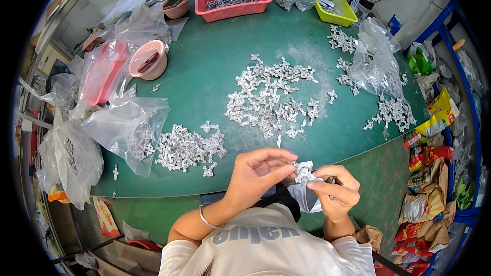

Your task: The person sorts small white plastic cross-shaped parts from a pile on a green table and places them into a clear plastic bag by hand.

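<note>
Just past the table's near edge, my left hand (258, 174) and my right hand (337, 191) hold one silver-grey metal casting (304, 169) between them. My left thumb and fingertips pinch its left side, and my right fingers grip its right side. A small dark metal piece (332, 181) shows among the right fingers; its kind is unclear. Beneath the hands hangs a clear plastic bag (307, 202), partly hidden by them. Ahead on the green table lies a wide heap of similar castings (266, 94), with a smaller heap (186, 148) to the left.
More castings (394, 112) and a plastic bag (376, 61) lie at right. A red tray (232, 2) and yellow-green basket (335, 7) stand at the back. Pink bucket (148, 61) and filled bags (128, 128) occupy the left. A blue rack (452, 138) flanks the right.
</note>
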Tool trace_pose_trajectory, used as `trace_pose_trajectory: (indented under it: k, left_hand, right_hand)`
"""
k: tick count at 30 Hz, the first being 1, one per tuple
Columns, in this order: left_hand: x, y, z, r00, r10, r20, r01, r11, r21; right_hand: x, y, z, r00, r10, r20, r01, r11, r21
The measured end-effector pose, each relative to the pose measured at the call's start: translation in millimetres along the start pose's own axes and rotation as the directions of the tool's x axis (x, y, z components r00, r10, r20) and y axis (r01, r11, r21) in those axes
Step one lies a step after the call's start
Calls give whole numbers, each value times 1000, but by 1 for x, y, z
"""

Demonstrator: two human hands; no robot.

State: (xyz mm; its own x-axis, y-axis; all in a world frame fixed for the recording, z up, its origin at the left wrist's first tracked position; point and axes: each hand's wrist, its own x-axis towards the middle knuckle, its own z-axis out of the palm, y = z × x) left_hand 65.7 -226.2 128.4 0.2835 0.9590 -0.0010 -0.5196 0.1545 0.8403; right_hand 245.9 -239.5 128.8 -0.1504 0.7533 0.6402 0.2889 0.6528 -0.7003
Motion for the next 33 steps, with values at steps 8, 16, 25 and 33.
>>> trace_pose_trajectory:
  k: [8,16,25,33]
  left_hand:
    - [-1,0,-1,1000,6,28,-6,1000,-3]
    - [0,0,-2,998,39,48,-40,999,12]
    - [0,-2,-3,999,50,15,-50,999,21]
    - [19,-28,-24,994,-7,-106,19,994,107]
  right_hand:
    - [0,-1,0,1000,15,7,-15,1000,24]
    - [0,-1,-1,999,33,18,-34,998,50]
    - [0,2,0,993,118,-25,-114,985,126]
    - [1,40,10,774,625,101,-631,749,201]
